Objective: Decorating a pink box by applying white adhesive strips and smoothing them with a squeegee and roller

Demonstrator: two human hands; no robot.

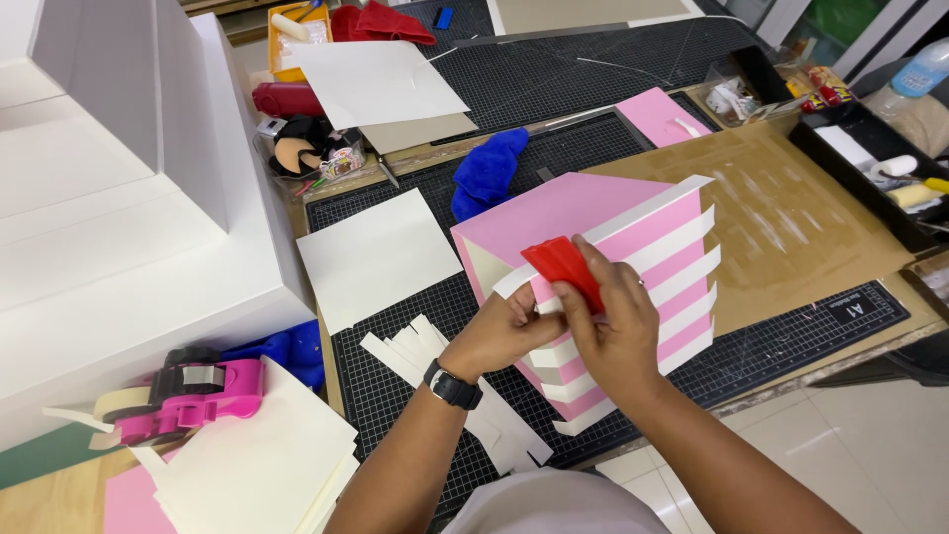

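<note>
A pink box (pixel 568 213) with white paper strips across its near side stands tilted on the black cutting mat (pixel 781 341). My right hand (pixel 618 316) presses a red plastic scraper (pixel 561 265) against the top white strip. My left hand (pixel 506 331), with a black watch on the wrist, pinches the left end of that strip at the box's corner. Several loose white strips (pixel 415 351) lie on the mat just left of my left forearm.
A large white box (pixel 129 178) fills the left side. A pink tape dispenser (pixel 193 391) sits on cream sheets at lower left. A blue cloth (pixel 489 168), a white sheet (pixel 376 257), brown cardboard (pixel 791 213) and a black tray (pixel 870 163) with rollers surround the work.
</note>
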